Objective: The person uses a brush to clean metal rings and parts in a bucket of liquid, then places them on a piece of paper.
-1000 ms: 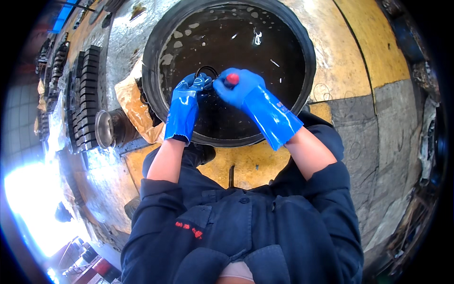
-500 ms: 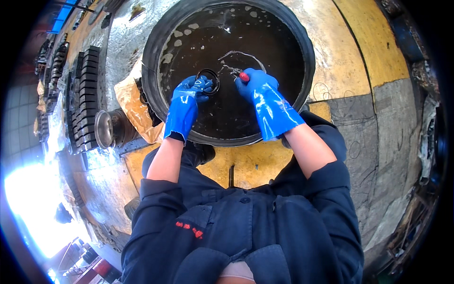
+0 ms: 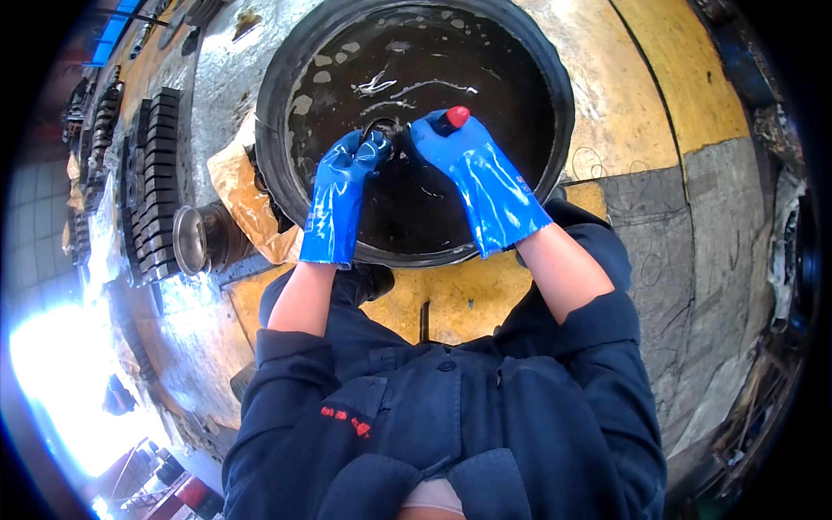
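Both my hands wear long blue rubber gloves and are over a large round black tub [image 3: 562,113] of dark liquid [image 3: 485,52]. My left hand [image 3: 345,165] grips a dark ring [image 3: 381,123] by its near side, fingers curled round it. In my right hand [image 3: 452,143] is a tool with a red-and-black handle [image 3: 452,119], its red end pointing up and away to the right. The tool's working end is at the ring's right side, dark and hard to make out; I cannot tell its exact kind.
Left of the tub lies crumpled brown wrapping [image 3: 238,195] beside a metal cylinder [image 3: 195,238]. Farther left stand rows of dark ribbed parts [image 3: 160,182]. A worn grey mat [image 3: 646,234] covers the floor at right. My knees are close to the tub's near rim.
My right hand has moved left and turned, bringing the tool to the ring. The left hand has shifted slightly, and the ring is tilted differently. Ripples and glints on the liquid have changed.
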The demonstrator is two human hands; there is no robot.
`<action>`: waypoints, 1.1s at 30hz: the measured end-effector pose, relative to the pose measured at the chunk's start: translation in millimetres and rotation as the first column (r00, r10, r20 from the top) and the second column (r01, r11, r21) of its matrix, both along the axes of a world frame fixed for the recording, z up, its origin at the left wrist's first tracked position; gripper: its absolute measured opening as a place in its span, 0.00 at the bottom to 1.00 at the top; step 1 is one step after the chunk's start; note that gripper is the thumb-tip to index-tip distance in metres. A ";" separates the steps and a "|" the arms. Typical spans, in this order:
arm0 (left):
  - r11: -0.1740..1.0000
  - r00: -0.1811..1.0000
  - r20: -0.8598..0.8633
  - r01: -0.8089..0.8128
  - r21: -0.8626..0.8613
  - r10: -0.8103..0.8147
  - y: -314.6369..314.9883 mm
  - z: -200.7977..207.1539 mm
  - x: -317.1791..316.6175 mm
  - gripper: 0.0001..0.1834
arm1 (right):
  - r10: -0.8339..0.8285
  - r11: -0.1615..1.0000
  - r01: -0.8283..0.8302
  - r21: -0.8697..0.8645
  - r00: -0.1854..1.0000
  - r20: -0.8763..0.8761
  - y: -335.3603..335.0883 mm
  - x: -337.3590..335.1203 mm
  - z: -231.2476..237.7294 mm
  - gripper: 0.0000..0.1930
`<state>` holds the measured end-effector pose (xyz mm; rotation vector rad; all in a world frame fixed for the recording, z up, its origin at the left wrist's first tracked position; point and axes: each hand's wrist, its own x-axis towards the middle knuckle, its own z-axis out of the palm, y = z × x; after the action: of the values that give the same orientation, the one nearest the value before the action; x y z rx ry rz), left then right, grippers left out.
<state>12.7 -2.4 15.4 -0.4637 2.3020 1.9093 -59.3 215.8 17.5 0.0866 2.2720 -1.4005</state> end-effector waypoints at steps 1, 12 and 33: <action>1.000 1.000 -0.013 0.004 -0.027 -0.005 3.4 0.7 -1.0 0.29 | 0.009 0.996 -0.002 -0.094 0.998 0.068 6.5 -2.8 -15.0 0.23; 0.983 0.977 -0.149 -0.133 0.130 0.152 1.3 -14.5 -6.2 0.20 | 0.083 0.976 -0.058 -0.208 0.990 0.116 15.0 1.1 -25.2 0.28; 0.758 0.918 0.011 0.335 -0.561 -0.397 -5.4 -21.5 -3.9 0.20 | 0.628 0.582 -0.397 0.710 0.774 -0.082 -3.5 -4.0 -4.8 0.14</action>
<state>8.7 -7.8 -6.1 0.0673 2.7480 1.0919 -63.3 212.3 12.7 -0.6044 2.6461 -0.2569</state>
